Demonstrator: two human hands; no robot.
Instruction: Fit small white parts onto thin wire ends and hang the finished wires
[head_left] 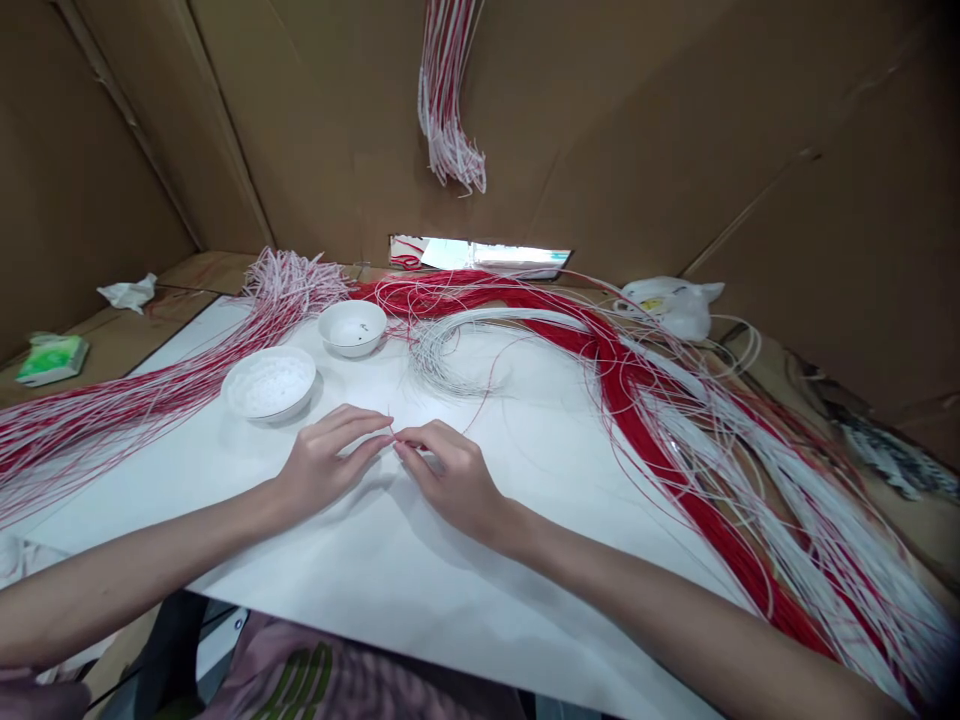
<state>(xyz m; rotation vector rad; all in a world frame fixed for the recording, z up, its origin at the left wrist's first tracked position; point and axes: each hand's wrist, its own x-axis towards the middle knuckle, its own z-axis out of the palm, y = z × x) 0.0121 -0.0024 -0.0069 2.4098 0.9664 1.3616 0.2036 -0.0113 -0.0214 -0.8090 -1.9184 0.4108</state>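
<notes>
Over the white tabletop [510, 600] my hands meet, fingertips almost touching. My right hand [457, 475] pinches a thin red strand [481, 400], which runs back from it across the table. At the end of this strand, my left hand [326, 455] closes thumb and fingers in a pinch, with a short tip standing up between them. What exactly sits at the fingertips is too small to make out. A white bowl [270, 410] filled with small white pieces stands just beyond my left hand. Behind it is a second white bowl [352, 350] holding a few dark specks.
Red and white strands [172, 385] lie bundled on the left. A thick red bundle [637, 420] and white strands [750, 440] sweep down the right. Another bundle [450, 110] hangs from the cardboard wall [322, 130]. A plastic bag [671, 308] and a green-white packet [52, 360] lie farther out.
</notes>
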